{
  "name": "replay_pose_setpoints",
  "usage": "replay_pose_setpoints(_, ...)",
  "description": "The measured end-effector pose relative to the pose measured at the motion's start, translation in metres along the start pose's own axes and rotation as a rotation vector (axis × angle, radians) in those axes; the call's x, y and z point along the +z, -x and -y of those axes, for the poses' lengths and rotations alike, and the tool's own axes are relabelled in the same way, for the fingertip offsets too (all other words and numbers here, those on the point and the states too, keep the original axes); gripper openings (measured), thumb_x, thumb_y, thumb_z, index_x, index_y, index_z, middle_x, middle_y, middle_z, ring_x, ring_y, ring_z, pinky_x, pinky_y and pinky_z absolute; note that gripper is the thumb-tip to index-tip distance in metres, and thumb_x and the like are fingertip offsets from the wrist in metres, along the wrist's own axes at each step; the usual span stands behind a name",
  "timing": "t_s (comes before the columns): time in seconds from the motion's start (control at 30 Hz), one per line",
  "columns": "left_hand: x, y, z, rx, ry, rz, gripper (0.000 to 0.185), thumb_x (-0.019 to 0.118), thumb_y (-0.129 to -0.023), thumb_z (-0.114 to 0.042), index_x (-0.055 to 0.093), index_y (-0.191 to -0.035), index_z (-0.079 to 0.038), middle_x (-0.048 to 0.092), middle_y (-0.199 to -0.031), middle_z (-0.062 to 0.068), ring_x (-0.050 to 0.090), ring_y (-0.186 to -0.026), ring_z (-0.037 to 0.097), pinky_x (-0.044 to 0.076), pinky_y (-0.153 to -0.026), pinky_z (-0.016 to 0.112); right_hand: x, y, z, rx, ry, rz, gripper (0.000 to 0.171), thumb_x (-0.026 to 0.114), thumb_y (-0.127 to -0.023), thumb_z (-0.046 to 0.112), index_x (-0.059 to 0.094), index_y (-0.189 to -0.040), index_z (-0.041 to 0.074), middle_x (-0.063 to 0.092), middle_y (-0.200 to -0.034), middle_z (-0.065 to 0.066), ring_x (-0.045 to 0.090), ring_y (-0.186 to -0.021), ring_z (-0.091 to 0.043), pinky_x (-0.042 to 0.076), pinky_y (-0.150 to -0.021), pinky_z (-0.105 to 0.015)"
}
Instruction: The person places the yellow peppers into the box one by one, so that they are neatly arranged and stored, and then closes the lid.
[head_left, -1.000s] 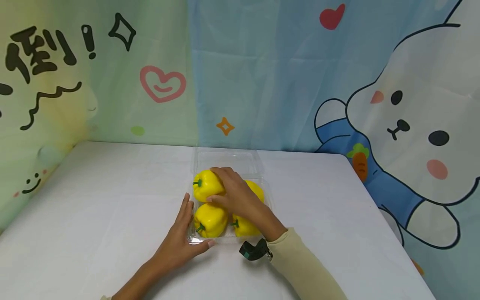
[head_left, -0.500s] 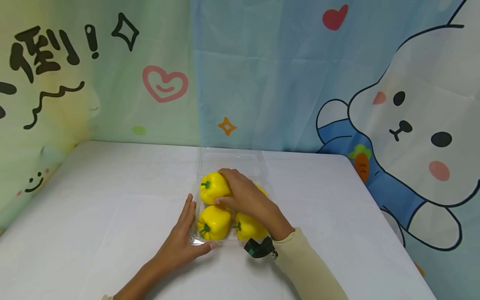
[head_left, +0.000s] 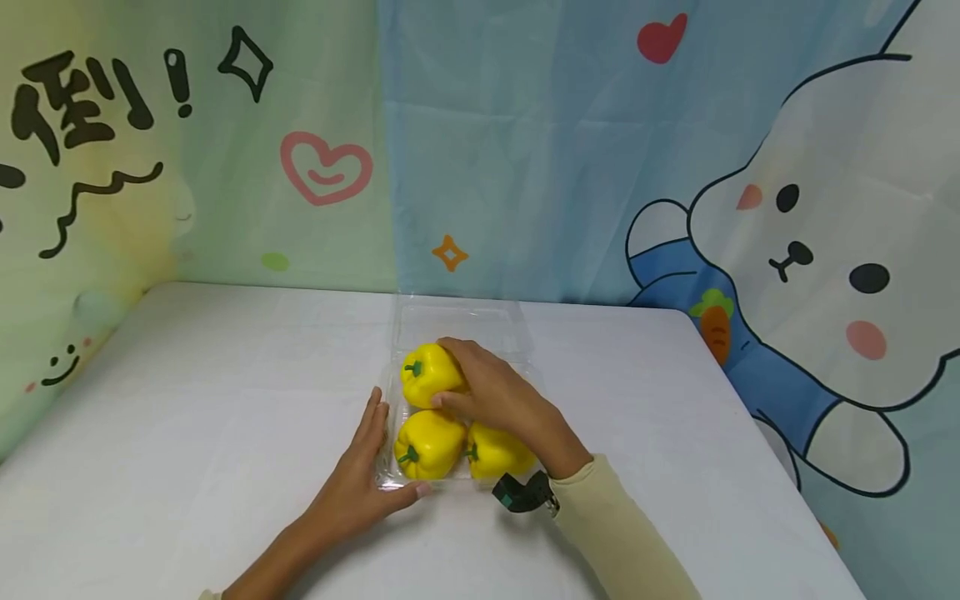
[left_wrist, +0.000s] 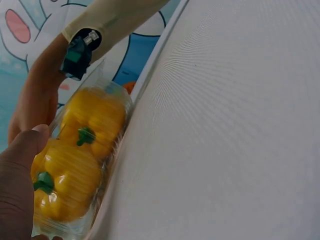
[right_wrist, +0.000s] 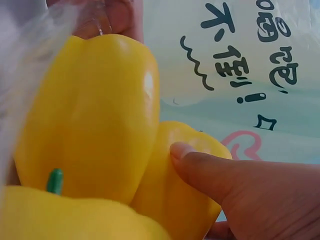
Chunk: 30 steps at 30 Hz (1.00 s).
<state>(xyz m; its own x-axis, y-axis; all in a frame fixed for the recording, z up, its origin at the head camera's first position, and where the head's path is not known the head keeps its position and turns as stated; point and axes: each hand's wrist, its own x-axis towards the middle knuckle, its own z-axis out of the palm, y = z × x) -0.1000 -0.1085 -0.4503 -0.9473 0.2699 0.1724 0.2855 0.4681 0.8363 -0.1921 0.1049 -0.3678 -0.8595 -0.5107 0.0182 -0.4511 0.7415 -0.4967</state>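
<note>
Head view puts your right hand (head_left: 498,400) around the far-left pepper (head_left: 431,375), in the far-left part of the clear container (head_left: 388,477): thumb on its near side, other fingers reaching over its far side, clamped on it. That pepper lies left of your right palm, its axis running sideways across the container, green stem (head_left: 413,367) pointing left, away from that hand. Whether it touches the container's bottom, you cannot tell. Your left hand (head_left: 358,479) is further off, fingers straight along the container's left wall, thumb spread at the near-left corner. The near-left pepper (head_left: 430,444) and near-right pepper (head_left: 497,452) fill its near side. Beyond it lies the lid (head_left: 461,327), folded back; white counter (head_left: 187,458) spreads either side, a printed backdrop (head_left: 480,150) behind.
</note>
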Motion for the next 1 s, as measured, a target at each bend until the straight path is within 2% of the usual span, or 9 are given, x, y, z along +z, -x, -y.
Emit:
replay_pose_setpoints(0.2,0.001,0.0,-0.001,-0.006,0.016,-0.004,0.116,0.084,-0.074,-0.042,0.011,-0.154,0.001,-0.006,-0.163,0.002,0.011,-0.146,0.027,0.021,-0.111,0.051,-0.005,-0.003,0.001,0.005,0.014,-0.011,0.076,0.071,-0.088,0.043,0.035,-0.151,0.019,0.046,-0.144,-0.003,0.05,-0.12,-0.018,0.042,-0.101,-0.042)
replay_pose_setpoints(0.37,0.001,-0.001,-0.002,-0.001,0.01,-0.004,0.117,0.083,-0.074,-0.046,0.011,-0.154,0.001,-0.006,-0.163,0.002,0.011,-0.146,0.028,0.021,-0.111,0.052,-0.007,-0.004,0.001,-0.003,-0.004,-0.006,0.076,0.073,-0.086,0.042,0.037,-0.149,0.018,0.048,-0.141,-0.003,0.052,-0.117,-0.019,0.044,-0.099,-0.041)
replay_pose_setpoints(0.57,0.001,-0.002,-0.001,0.005,-0.004,-0.005,0.118,0.082,-0.074,-0.048,0.011,-0.154,0.001,-0.006,-0.163,0.004,0.013,-0.145,0.031,0.021,-0.11,0.053,-0.01,-0.001,-0.002,-0.011,-0.093,-0.016,0.073,0.069,-0.089,0.044,0.038,-0.148,0.015,0.048,-0.141,-0.001,0.051,-0.116,-0.017,0.043,-0.1,-0.039)
replay_pose_setpoints(0.67,0.001,-0.002,-0.001,0.008,-0.005,-0.004,0.119,0.082,-0.074,-0.049,0.01,-0.155,0.0,-0.006,-0.163,0.005,0.015,-0.144,0.032,0.022,-0.11,0.053,-0.014,0.002,-0.005,-0.07,-0.174,0.013,0.071,0.069,-0.089,0.043,0.039,-0.147,0.013,0.05,-0.138,0.0,0.053,-0.114,-0.016,0.046,-0.097,-0.037)
replay_pose_setpoints(0.8,0.0,-0.001,0.0,0.013,-0.003,-0.004,0.119,0.081,-0.074,-0.05,0.008,-0.155,-0.001,-0.006,-0.163,0.005,0.014,-0.145,0.032,0.022,-0.11,0.054,-0.017,0.007,-0.007,-0.169,-0.277,0.11,0.068,0.073,-0.087,0.039,0.044,-0.143,0.014,0.053,-0.133,0.002,0.055,-0.114,-0.017,0.048,-0.094,-0.034)
replay_pose_setpoints(1.0,0.0,-0.001,0.0,0.009,0.012,-0.013,0.119,0.083,-0.073,-0.047,0.009,-0.156,-0.004,-0.006,-0.163,0.002,0.011,-0.145,0.03,0.021,-0.11,0.055,-0.018,0.012,-0.011,-0.247,-0.404,0.179,0.061,0.076,-0.085,0.033,0.049,-0.137,0.017,0.056,-0.126,0.001,0.062,-0.102,-0.016,0.052,-0.088,-0.03)
